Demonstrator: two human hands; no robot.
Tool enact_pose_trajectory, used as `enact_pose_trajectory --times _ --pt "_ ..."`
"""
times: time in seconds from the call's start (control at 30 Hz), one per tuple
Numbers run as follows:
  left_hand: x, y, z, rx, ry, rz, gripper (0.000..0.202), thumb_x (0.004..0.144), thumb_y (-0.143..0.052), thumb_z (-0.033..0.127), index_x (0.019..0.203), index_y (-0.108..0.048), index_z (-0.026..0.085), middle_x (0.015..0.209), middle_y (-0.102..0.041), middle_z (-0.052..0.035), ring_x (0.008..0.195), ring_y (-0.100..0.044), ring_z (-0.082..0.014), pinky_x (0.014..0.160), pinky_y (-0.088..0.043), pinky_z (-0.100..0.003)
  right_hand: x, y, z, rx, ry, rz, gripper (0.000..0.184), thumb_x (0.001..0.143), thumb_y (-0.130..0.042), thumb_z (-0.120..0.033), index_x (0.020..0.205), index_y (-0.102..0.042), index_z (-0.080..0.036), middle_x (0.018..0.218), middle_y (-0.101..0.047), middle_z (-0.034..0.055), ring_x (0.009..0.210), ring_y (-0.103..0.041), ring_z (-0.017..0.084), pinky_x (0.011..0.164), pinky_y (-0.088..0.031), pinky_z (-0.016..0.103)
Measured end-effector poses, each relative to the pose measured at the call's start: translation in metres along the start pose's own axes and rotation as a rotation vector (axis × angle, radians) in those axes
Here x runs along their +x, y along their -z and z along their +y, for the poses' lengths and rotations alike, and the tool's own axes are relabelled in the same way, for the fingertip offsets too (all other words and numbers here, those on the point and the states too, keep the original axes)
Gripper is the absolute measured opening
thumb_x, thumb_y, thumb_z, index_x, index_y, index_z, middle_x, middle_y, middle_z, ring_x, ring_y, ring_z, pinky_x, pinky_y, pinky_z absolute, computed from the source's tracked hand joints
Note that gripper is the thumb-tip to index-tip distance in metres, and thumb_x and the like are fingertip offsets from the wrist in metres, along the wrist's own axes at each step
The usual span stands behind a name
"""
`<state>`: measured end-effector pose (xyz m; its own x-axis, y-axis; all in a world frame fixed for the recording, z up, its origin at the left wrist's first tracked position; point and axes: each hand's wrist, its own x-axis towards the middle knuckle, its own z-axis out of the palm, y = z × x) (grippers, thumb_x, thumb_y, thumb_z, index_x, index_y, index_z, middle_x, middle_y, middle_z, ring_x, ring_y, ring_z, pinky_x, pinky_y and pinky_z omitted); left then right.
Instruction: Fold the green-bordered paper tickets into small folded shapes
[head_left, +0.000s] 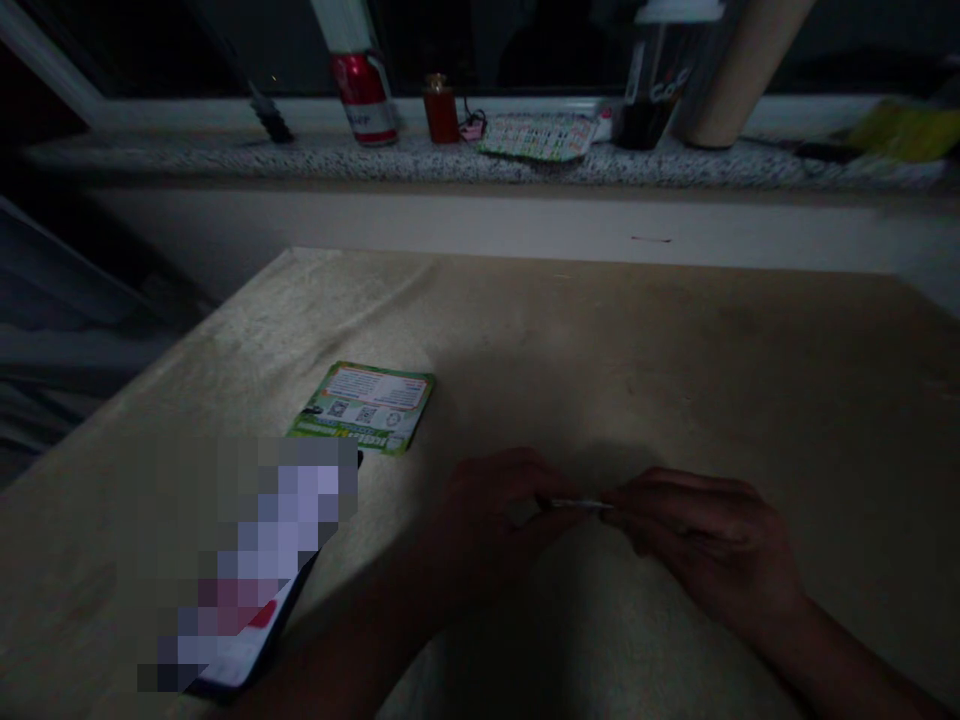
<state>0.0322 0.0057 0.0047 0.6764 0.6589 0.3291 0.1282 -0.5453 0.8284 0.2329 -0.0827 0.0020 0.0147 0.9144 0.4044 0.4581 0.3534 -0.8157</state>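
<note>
A pale worktop (540, 330) stretches below a speckled windowsill (270, 165); over its near part, the right hand (712, 540) pinches one end of a thin object, and the left hand (495, 515) pinches the other; left of both lies a phone (274, 560), its screen mostly blurred out; a green-edged printed card (367, 400) lies just beyond it; the thin object (579, 503), smallest, shows edge-on between the fingertips.

Dim; tabletop (300, 325) palest left of the fingers (664, 487), darker rightward; soft shadow just beyond them; phone screen (238, 650) to their left glows, mostly pixelated; edges look stretched.
</note>
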Motion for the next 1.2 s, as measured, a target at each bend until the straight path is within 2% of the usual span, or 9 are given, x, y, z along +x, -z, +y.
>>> enact_pose_trajectory --times 0.2,0.47,0.57,0.7,0.83,0.97,1.07,1.2 --pt "-0.001 0.001 -0.003 -0.144 0.015 0.052 0.006 0.082 -0.075 0.012 0.081 -0.078 0.017 0.076 -0.075 -0.0038 0.067 -0.070 -0.0130 0.063 -0.054 -0.022 -0.001 0.001 0.004 -0.073 0.043 0.063 0.013 0.082 -0.079 -0.016 0.089 -0.081 -0.027 0.078 -0.080 0.0014 0.062 -0.075 0.017 0.054 -0.062 0.023" --pt "-0.001 0.000 -0.001 -0.113 -0.063 0.045 0.004 0.086 -0.073 0.013 0.084 -0.077 0.015 0.080 -0.073 -0.0044 0.070 -0.069 -0.0112 0.065 -0.052 -0.019 -0.004 0.002 0.006 -0.067 0.051 0.074 0.013 0.081 -0.080 -0.016 0.089 -0.081 -0.027 0.081 -0.081 0.0018 0.064 -0.077 0.017 0.056 -0.063 0.023" --pt "0.001 -0.001 0.000 0.001 -0.009 0.075 0.010 0.086 -0.075 0.023 0.093 -0.076 0.016 0.082 -0.072 -0.0036 0.073 -0.068 -0.0132 0.066 -0.051 -0.022 0.000 0.003 0.002 -0.105 0.116 0.108 0.015 0.083 -0.079 -0.016 0.093 -0.080 -0.027 0.081 -0.080 0.0020 0.065 -0.077 0.018 0.056 -0.064 0.024" --pt "-0.002 -0.005 0.000 0.018 0.135 0.005 0.018 0.091 -0.069 0.027 0.107 -0.073 0.021 0.090 -0.075 -0.0017 0.078 -0.070 -0.0141 0.072 -0.052 -0.024 0.003 0.003 -0.002 -0.163 0.183 0.103 0.014 0.084 -0.077 -0.015 0.094 -0.078 -0.025 0.076 -0.079 0.0015 0.060 -0.075 0.016 0.055 -0.062 0.021" --pt "-0.005 -0.009 -0.002 -0.046 0.192 0.003 0.015 0.093 -0.066 0.025 0.107 -0.072 0.022 0.093 -0.076 -0.0003 0.081 -0.071 -0.0136 0.075 -0.052 -0.024 -0.001 0.000 0.001 -0.193 0.102 0.055 0.013 0.086 -0.076 -0.017 0.096 -0.073 -0.023 0.078 -0.077 0.0012 0.060 -0.073 0.014 0.055 -0.059 0.021" --pt "-0.006 -0.012 -0.004 -0.028 0.156 0.028 0.016 0.091 -0.067 0.025 0.105 -0.070 0.021 0.090 -0.072 -0.0001 0.080 -0.069 -0.0136 0.073 -0.052 -0.024 -0.005 -0.003 0.004 -0.177 0.056 0.016 0.010 0.091 -0.067 -0.014 0.096 -0.069 -0.022 0.077 -0.074 0.0006 0.062 -0.070 0.012 0.055 -0.056 0.023" --pt "-0.007 -0.014 -0.004 -0.002 0.141 0.029 0.020 0.089 -0.067 0.026 0.108 -0.068 0.020 0.091 -0.071 -0.0012 0.082 -0.068 -0.0148 0.075 -0.053 -0.027 -0.007 -0.005 0.005 -0.178 0.052 0.013 0.011 0.091 -0.067 -0.014 0.099 -0.068 -0.022 0.079 -0.074 -0.0007 0.064 -0.070 0.011 0.059 -0.055 0.021" --pt "-0.008 -0.014 -0.002 -0.013 0.190 0.031 0.030 0.089 -0.068 0.028 0.118 -0.065 0.021 0.097 -0.074 -0.0025 0.085 -0.070 -0.0161 0.078 -0.055 -0.029 -0.011 -0.006 0.009 -0.218 0.031 0.013 0.018 0.090 -0.069 -0.017 0.107 -0.066 -0.023 0.085 -0.076 -0.0011 0.068 -0.071 0.011 0.063 -0.056 0.021"
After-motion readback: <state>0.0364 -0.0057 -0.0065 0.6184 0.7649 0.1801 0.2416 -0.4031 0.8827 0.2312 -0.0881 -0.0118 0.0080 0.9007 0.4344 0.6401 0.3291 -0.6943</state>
